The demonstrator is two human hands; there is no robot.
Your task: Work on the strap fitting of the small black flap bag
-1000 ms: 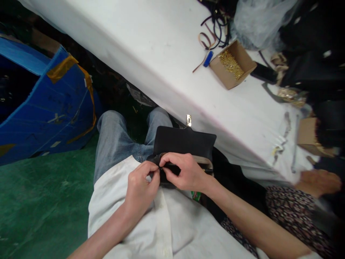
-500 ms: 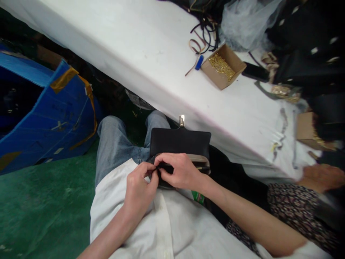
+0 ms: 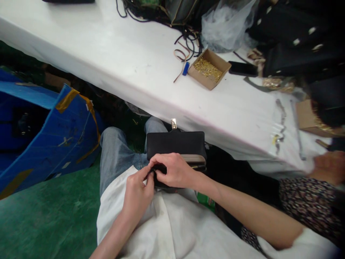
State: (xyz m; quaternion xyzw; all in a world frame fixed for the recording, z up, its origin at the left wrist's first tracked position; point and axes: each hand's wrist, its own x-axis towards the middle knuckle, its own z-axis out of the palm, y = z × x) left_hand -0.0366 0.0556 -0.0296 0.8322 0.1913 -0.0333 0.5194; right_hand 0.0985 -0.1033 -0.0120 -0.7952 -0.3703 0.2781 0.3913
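Observation:
A black handbag (image 3: 176, 145) rests on my lap with its flap folded back and a metal clasp (image 3: 174, 123) at the flap's tip. Its light lining shows beside my right hand. My left hand (image 3: 138, 185) pinches the bag's near left corner between thumb and fingertips. Close against it, my right hand (image 3: 174, 171) has its fingers bent onto the same dark corner, thumb and forefinger together. What small part lies between the fingertips is hidden. The bag's near side is mostly covered by my hands.
A white-covered table (image 3: 151, 68) runs across the front. On it stand a cardboard box (image 3: 198, 77) of small gold pieces, a phone (image 3: 243, 68) and a clear plastic bag (image 3: 228, 27). A blue bin (image 3: 67, 133) is at left; another person's hand (image 3: 330, 167) is at right.
The view has shifted, so the table and blue bin sit differently in the picture. Both hands stay at the bag's corner, with only slight finger movement.

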